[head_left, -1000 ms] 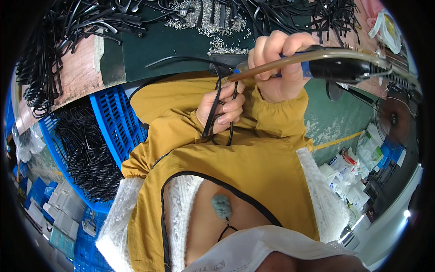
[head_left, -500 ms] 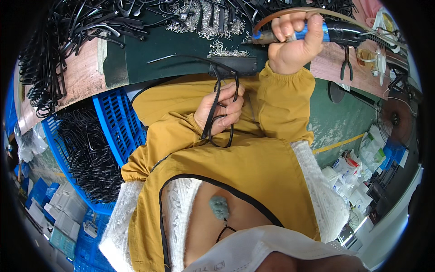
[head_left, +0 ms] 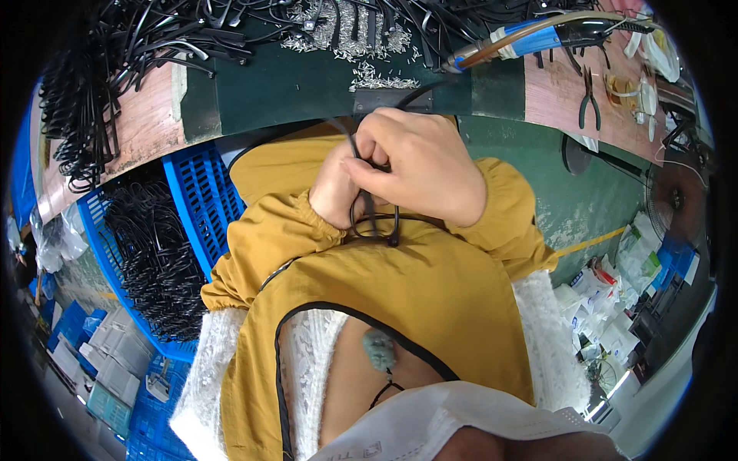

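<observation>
In front of my lap I hold a black eyeglass frame (head_left: 396,227) with both hands. My left hand (head_left: 330,192) is closed round it from the left, its fingers mostly hidden. Laid over them, my right hand (head_left: 434,165) has its fingers curled in on the frame, thumb pointing left. One dark temple sticks out above the hands toward the bench, blurred by motion. The rim loops hang below. A powered screwdriver (head_left: 530,42) with a blue sleeve and brown hose rests on the bench at the upper right, tip leftward.
Silver screws (head_left: 382,81) lie in a small heap beside a dark block (head_left: 369,100) at the bench edge. Black temples (head_left: 177,46) pile up at the far left. Pliers (head_left: 590,107) lie on the right. A blue basket (head_left: 196,203) of black frames stands at lower left.
My right hand has let go of the screwdriver, left it on the bench, and come down onto the eyeglass frame. My left hand still holds the frame, which has turned.
</observation>
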Demonstrator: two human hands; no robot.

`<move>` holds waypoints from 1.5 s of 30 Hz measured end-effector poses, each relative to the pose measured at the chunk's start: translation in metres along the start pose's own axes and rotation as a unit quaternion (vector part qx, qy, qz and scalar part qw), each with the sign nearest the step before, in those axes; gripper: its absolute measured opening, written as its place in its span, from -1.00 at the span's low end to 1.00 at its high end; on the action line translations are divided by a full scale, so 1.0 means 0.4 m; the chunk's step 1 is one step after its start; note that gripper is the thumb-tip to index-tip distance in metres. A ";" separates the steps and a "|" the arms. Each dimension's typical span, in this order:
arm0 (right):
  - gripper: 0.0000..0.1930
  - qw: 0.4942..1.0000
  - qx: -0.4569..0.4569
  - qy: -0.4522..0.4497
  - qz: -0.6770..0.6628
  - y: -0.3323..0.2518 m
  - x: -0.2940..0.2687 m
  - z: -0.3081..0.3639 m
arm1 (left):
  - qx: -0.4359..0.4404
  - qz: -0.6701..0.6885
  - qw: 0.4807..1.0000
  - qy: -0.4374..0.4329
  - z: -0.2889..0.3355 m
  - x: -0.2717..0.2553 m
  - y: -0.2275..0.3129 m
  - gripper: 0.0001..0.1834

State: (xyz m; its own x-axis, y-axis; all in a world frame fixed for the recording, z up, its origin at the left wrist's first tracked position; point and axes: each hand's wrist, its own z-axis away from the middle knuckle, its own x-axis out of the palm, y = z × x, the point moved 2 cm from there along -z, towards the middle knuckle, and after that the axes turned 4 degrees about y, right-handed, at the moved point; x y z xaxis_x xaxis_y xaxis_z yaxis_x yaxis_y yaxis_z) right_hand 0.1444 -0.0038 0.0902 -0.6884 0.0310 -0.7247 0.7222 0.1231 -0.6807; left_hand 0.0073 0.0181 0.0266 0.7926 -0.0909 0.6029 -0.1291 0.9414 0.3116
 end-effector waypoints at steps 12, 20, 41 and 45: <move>-0.67 0.879 -0.030 0.202 -0.431 0.054 -0.137 0.062 | 0.338 0.039 0.940 0.025 0.015 0.046 0.122 -0.60; -0.80 0.885 0.079 0.281 -0.363 0.153 -0.012 0.073 | 0.584 -0.101 0.805 -0.023 -0.062 0.014 0.061 -0.70; -0.94 0.885 0.135 0.318 -0.311 0.149 0.032 0.063 | 0.673 -0.224 0.700 -0.080 -0.059 -0.032 -0.020 -0.41; -0.93 0.920 0.089 0.281 -0.257 0.170 0.023 0.072 | 0.560 -0.150 0.815 -0.012 -0.016 -0.010 -0.011 -0.53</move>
State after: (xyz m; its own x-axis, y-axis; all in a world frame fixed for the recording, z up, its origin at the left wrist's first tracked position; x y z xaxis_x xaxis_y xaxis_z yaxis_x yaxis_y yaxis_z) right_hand 0.1892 -0.0238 0.0342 -0.8324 0.5289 -0.1656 0.2560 0.1020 -0.9613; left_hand 0.0085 0.0164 0.0182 0.8785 -0.2816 0.3858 -0.4049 -0.0103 0.9143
